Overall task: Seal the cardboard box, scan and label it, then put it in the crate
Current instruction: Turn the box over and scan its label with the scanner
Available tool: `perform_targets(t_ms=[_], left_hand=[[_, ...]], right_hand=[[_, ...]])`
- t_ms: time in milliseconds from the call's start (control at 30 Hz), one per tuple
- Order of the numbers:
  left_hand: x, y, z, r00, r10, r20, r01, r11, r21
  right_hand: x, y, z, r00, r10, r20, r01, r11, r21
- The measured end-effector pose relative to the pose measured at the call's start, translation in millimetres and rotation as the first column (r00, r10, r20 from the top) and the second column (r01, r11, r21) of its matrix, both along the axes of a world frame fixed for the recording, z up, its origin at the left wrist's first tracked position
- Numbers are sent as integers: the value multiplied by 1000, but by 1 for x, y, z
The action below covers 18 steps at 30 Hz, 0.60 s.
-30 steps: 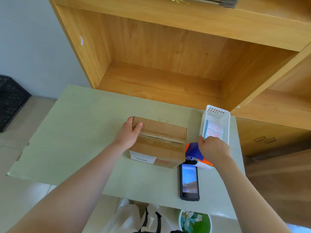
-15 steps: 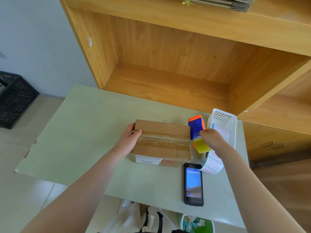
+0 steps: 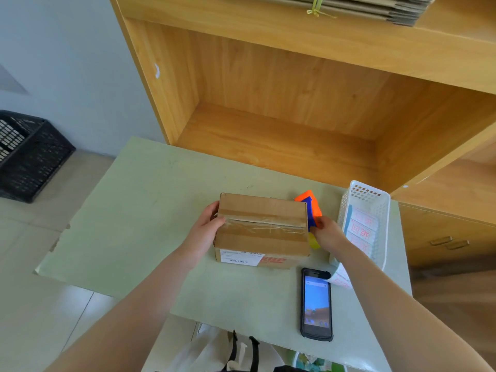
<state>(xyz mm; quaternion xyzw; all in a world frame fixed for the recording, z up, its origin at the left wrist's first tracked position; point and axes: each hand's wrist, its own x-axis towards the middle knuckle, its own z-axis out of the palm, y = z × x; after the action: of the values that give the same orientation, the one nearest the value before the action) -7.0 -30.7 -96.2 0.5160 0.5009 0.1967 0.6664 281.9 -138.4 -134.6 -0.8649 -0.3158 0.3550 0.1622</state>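
Note:
A brown cardboard box [image 3: 261, 229] sits on the pale green table [image 3: 150, 210], its flaps closed and clear tape running along the top seam. My left hand [image 3: 208, 228] grips the box's left end. My right hand [image 3: 328, 233] holds an orange and blue tape dispenser [image 3: 311, 208] against the box's right end. A black handheld scanner [image 3: 316, 303] lies face up on the table, in front of the box to the right. A roll of red-printed labels [image 3: 362, 232] lies in a white basket [image 3: 378, 202] to the right.
A black plastic crate [image 3: 29, 157] stands on the floor at the far left. A wooden shelf unit [image 3: 281, 108] rises behind the table, with flat cardboard stacked on top. A white bag [image 3: 214, 350] and a bin sit below the table's front edge.
My right hand lifted the tape dispenser from the table by the box's front right corner and brought it up to the box's right end. My left hand stayed on the box.

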Motion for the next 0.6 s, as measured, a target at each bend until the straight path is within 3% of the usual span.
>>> perform_targets(t_ms=[167,300,400,467,533,600], left_hand=[[-3,1,2,999,-36,-28,37,999,30],[-5,-2,1,999,39,15,-39,999,0],[-8,-2,-1,999,29,24,-29,1000,-3],[-11,-2,-2,1000,21,21,-20,1000,-5],[-13,-3,-1,1000,12,18,-12,1000,-1],[-15,-4,0,1000,10,20,-10,1000,4]], right_hand=[[-14,-3,-8,991,65,119,-57,995,-77],[-25,-10,-11,977,117,177,-94,987,-133],[-28,-13,-16,980,103,173,-93,994,-65],[-31,-13,-6,987,135,84,-135,991,-8],[-30,-11,-4,1000,27,7,-27,998,62],[-37,-17,6,998,-5,69,0,998,64]])
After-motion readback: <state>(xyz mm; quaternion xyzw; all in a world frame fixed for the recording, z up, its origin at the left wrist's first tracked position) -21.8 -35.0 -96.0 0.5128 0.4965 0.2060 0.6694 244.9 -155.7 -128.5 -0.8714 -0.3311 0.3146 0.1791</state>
